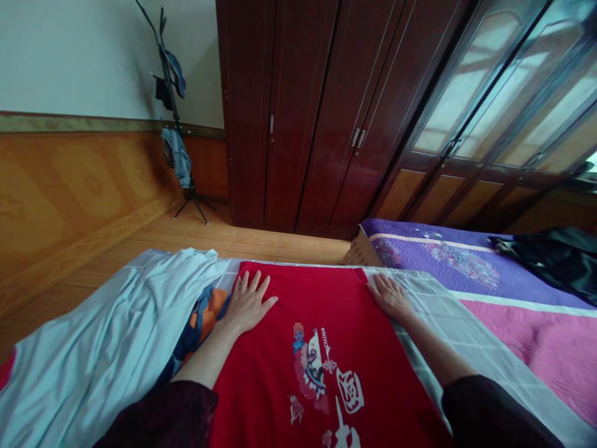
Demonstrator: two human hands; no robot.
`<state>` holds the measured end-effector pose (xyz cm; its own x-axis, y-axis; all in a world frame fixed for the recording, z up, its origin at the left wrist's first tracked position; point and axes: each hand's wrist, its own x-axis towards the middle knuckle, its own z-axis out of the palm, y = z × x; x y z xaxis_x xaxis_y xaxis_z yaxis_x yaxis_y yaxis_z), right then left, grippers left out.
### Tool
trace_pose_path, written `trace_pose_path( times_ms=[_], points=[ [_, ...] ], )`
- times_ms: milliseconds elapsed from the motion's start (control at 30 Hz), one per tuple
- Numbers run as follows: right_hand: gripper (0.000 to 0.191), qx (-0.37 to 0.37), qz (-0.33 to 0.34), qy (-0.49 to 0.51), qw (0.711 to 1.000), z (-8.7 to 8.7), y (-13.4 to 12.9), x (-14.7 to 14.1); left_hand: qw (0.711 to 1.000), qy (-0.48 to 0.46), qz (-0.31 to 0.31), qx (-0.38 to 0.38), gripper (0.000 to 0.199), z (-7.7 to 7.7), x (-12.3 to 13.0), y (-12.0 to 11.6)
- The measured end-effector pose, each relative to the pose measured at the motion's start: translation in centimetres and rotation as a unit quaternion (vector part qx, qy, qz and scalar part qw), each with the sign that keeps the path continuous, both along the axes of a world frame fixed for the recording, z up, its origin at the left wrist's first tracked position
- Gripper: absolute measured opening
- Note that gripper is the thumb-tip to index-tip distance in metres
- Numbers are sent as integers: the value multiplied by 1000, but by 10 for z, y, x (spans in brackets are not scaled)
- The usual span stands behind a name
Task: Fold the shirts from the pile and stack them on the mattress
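A red shirt [261, 386] with a printed picture and white lettering lies spread flat in front of me; its nearer part runs out of view at the bottom. My left hand [247, 303] rests on its far left corner, fingers spread and palm down. At the far right corner, my right hand [389, 297] lies flat across the shirt's edge, with its fingers stretched out. Neither hand grips the fabric. Under the shirt is a pale checked sheet [433, 317].
To the left lie a crumpled light-blue cloth [135, 336] and a navy and orange garment [208, 311]. A purple and pink bedspread [513, 330] with a dark jacket [559, 258] is at right. Beyond stand a dark red wardrobe [303, 124] and a coat stand [175, 112].
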<state>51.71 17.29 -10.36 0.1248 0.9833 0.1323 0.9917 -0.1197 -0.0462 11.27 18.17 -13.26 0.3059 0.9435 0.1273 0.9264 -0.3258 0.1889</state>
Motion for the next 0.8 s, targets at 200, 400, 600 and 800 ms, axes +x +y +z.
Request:
trace_pose_path(
  times_ms=[200, 400, 600, 800],
  points=[
    [65, 38, 53, 4, 998, -5, -106, -7, 1000, 15, -1, 11, 64, -2, 2, -1],
    [52, -27, 159, 33, 986, -7, -233, -23, 998, 59, -2, 23, 63, -3, 0, 1],
    [47, 31, 19, 63, 997, -12, -313, 8, 995, 70, -28, 69, 60, -2, -1, 0],
    [21, 76, 0, 134, 988, -3, -339, 6, 993, 66, -101, -1, 52, 31, 33, -53]
  ],
)
